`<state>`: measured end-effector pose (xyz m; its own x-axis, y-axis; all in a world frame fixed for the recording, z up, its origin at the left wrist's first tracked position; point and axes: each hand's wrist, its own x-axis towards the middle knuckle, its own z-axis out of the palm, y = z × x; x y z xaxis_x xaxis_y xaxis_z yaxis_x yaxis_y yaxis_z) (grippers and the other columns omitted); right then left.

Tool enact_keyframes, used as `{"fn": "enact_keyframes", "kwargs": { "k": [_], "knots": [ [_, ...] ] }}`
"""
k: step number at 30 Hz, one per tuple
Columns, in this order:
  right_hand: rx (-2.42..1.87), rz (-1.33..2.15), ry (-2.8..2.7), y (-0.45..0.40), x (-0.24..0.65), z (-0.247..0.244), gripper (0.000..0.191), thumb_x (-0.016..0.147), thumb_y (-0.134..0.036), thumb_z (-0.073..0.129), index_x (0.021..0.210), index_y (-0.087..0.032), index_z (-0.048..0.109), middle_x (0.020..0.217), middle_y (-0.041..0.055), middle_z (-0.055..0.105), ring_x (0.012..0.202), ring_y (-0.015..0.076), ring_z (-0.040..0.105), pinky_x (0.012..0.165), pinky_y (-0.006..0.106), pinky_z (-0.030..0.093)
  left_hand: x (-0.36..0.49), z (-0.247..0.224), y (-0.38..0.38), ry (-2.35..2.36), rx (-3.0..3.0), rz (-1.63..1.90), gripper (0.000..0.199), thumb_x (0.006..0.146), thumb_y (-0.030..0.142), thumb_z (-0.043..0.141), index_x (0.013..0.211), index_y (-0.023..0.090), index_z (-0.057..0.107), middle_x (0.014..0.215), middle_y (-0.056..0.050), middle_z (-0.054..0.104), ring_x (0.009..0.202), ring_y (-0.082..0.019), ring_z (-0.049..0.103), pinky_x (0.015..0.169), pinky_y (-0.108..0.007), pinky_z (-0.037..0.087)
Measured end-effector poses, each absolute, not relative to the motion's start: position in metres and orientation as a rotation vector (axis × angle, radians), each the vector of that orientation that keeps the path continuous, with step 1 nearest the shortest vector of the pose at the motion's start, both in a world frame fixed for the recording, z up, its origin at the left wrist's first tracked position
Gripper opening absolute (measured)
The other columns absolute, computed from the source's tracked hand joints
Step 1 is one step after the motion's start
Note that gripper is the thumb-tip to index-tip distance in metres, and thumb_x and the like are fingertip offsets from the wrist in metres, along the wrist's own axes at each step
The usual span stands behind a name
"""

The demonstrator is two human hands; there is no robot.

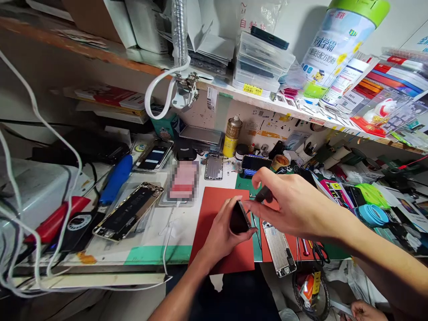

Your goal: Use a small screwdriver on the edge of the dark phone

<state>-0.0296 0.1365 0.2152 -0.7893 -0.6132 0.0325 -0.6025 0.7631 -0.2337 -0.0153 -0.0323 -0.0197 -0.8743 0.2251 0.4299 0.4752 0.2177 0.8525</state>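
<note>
Head view: at the centre of the clock face, above a red mat (209, 214) on the surface (185, 228), the left hand (222, 232) clasps a dark phone (239, 220) between thumb and fingers. The right hand (290, 198) pinches a black-handled tool (264, 195) near the phone's edge; whether its tip touches, I cannot tell. From the phone, a silvery phone housing (277, 247) lies at four o'clock, an opened phone (129, 213) at nine, a yellow spray can (230, 145) at twelve.
</note>
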Motion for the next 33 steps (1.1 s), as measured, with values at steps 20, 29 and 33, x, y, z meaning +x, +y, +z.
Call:
{"fn": "enact_keyframes", "kwargs": {
  "k": [20,29,33],
  "knots": [
    [-1.077,-0.53,2.955,0.143,-0.024,0.206,0.007,0.103,-0.027,0.055,0.105,-0.022,0.051,0.079,-0.0008,0.064,0.063,0.0142,0.054,0.059,0.027,0.034,-0.016,-0.021,-0.031,-2.276,-0.676,-1.713,0.088,0.088,0.039,0.087,0.161,0.034,0.039,0.151,-0.012,0.059,0.138,-0.033,0.061,0.112,-0.048,0.054],
    [-0.965,-0.59,2.963,0.148,-0.021,0.2,0.013,0.104,-0.026,0.059,0.113,-0.023,0.051,0.077,-0.0024,0.069,0.057,0.0137,0.058,0.055,0.026,0.035,-0.016,-0.022,-0.031,-2.293,-0.682,-1.7,0.089,0.088,0.04,0.087,0.162,0.035,0.037,0.153,-0.012,0.058,0.141,-0.034,0.059,0.115,-0.048,0.052],
    [-0.992,-0.636,2.894,0.154,-0.019,0.204,0.018,0.102,-0.016,0.056,0.118,-0.023,0.052,0.094,0.0016,0.075,0.062,0.0129,0.063,0.059,0.026,0.042,-0.015,-0.021,-0.031,-2.319,-0.663,-1.706,0.093,0.087,0.039,0.089,0.163,0.036,0.036,0.152,-0.011,0.058,0.14,-0.033,0.06,0.114,-0.047,0.053]
  ]
}}
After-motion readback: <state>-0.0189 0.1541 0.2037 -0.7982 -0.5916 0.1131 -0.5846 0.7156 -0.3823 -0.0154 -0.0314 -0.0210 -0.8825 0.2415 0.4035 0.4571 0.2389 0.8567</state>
